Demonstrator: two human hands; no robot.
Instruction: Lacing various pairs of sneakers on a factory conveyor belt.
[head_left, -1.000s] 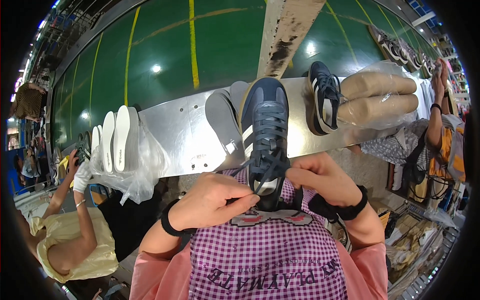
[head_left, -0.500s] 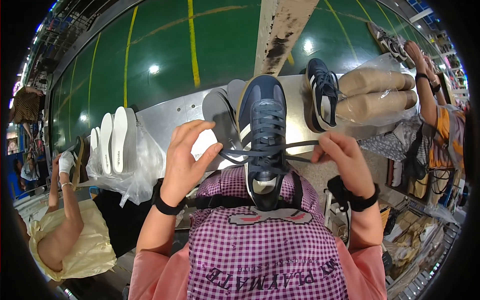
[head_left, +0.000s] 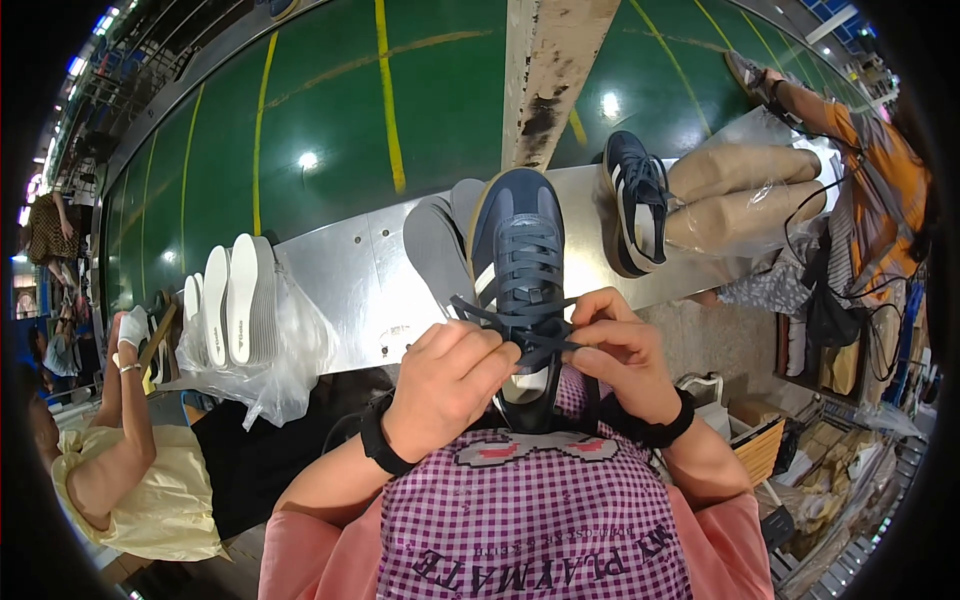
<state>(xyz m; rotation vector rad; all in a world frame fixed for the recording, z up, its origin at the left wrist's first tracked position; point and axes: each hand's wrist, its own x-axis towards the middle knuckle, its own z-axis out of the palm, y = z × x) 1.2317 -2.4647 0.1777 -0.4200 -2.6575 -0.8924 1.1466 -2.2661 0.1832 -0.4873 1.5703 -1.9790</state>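
To the left, just past the near edge of the metal desk (head_left: pixel 345 285), the laces (head_left: pixel 538 338) are pinched between thumb and fingers by the left hand (head_left: pixel 452 375). Between the two hands stands the dark blue shoe (head_left: pixel 520 225), its long axis run lengthwise away from the body: the toe is pointed to the desk's far edge, the heel is carried beyond the near edge toward the checked apron (head_left: pixel 535 520). Whether its sole is borne by the desk cannot be told. To the right, the laces are pinched by the right hand (head_left: pixel 622 358); the crossing over the tongue is about equally near both. White stripes and a tan sole rim are shown on the shoe's left side; its blue-grey laces are threaded in rows, and a pale lining is seen at the collar.
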